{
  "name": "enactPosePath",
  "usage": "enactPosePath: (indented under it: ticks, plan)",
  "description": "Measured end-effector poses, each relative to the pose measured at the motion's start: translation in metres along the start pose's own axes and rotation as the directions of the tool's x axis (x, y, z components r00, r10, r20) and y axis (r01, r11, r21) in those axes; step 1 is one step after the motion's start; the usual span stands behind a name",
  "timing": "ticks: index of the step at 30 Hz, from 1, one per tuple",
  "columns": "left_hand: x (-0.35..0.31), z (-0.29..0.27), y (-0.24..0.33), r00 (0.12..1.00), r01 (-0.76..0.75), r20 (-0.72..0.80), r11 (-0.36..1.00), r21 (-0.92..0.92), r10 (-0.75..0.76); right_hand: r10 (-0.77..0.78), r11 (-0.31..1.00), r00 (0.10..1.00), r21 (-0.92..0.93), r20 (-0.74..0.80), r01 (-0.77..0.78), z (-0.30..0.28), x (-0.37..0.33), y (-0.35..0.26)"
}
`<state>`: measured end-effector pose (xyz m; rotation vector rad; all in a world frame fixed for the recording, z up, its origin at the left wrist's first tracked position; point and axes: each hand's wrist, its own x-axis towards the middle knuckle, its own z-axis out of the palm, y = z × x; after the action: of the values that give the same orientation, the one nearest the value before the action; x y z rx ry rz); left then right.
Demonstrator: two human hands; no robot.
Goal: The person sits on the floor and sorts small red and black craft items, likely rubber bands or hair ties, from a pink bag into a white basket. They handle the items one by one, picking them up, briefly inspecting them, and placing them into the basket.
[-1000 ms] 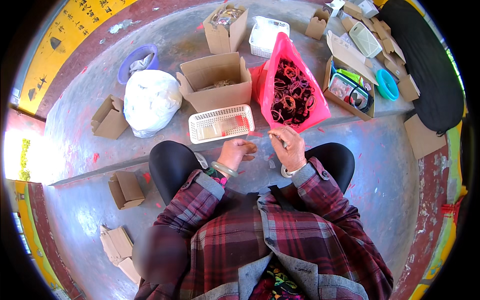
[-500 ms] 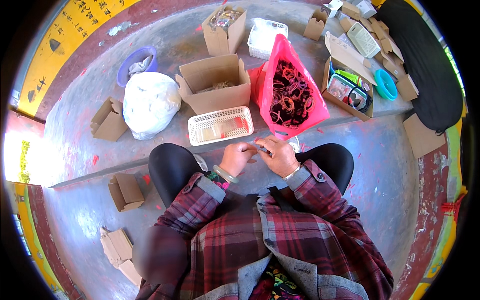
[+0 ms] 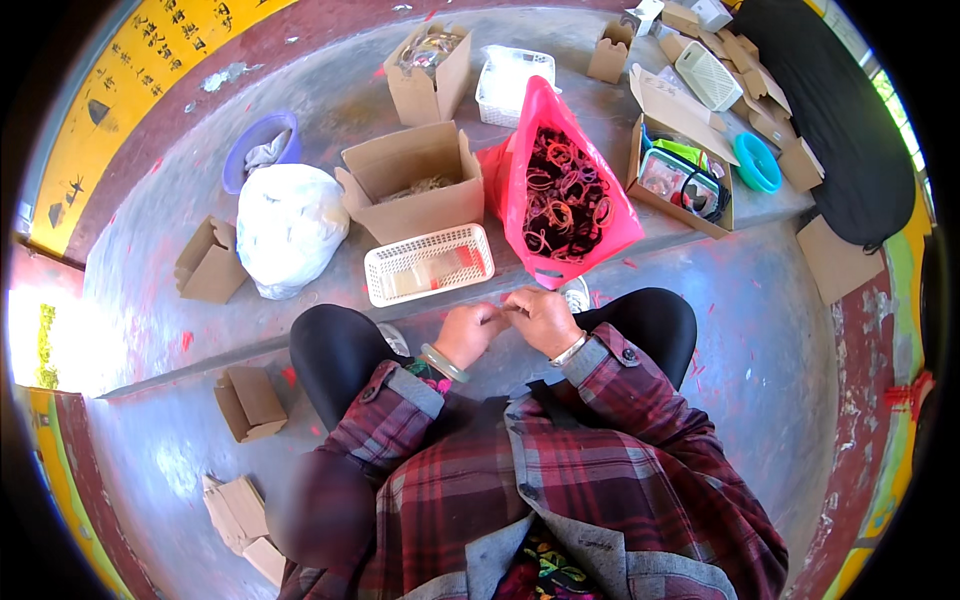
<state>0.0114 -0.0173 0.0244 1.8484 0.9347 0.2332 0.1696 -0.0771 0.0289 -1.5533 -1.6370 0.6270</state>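
The left hand [image 3: 470,333] and the right hand [image 3: 543,320] meet at their fingertips, fingers curled and thumbs brought in as if pinching; anything between them is too small to make out, so I cannot tell whether either has hold of something.

Just beyond the right hand stands a pink bag [image 3: 622,233], full of dark, pink and purple loops [image 3: 565,195]. Its long axis runs away from the hands, leaning slightly left toward a peaked far end, and its mouth gapes upward and toward the person. The near edge, with a slot in it, dips close to the right hand. The loops lie every which way.

Beyond the left hand and a little to its left, a white basket [image 3: 430,290] lies lengthwise across, its right end slightly farther off; flat pale and red pieces show inside. It stands between the left hand and an open cardboard box [image 3: 425,213], which is close behind it, flaps up.

Farther left of the hands are a bulging white plastic bag [image 3: 290,230], a smaller open box [image 3: 212,268] and a purple basin [image 3: 235,168]. Well to the right, past the pink bag, are a carton of mixed items [image 3: 700,222] and a teal basin [image 3: 757,163]. A shoe [image 3: 576,294] shows just past the right hand, and bent knees flank both hands.
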Motion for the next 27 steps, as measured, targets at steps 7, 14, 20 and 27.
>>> enactPosePath:
  ticks: [7,14,20,27]
  plan:
    - [0.004,-0.005,-0.009,0.987,-0.156,0.077,0.955,0.254,0.141,0.010,1.000,0.998,0.013,0.057,-0.010,-0.004,0.000,-0.006]
    - [0.016,0.020,-0.043,0.967,0.072,0.242,0.834,-0.546,0.074,0.011,1.000,0.987,0.011,0.158,-0.013,-0.013,0.003,-0.004]
    - [0.016,0.012,-0.041,0.922,0.129,0.382,0.878,-0.461,0.065,-0.050,0.991,0.990,0.127,0.129,0.033,-0.012,0.000,-0.007]
    - [0.007,0.012,-0.025,0.934,0.106,0.347,0.864,-0.492,0.083,0.154,0.988,0.921,-0.070,0.358,-0.138,-0.015,0.001,0.001]
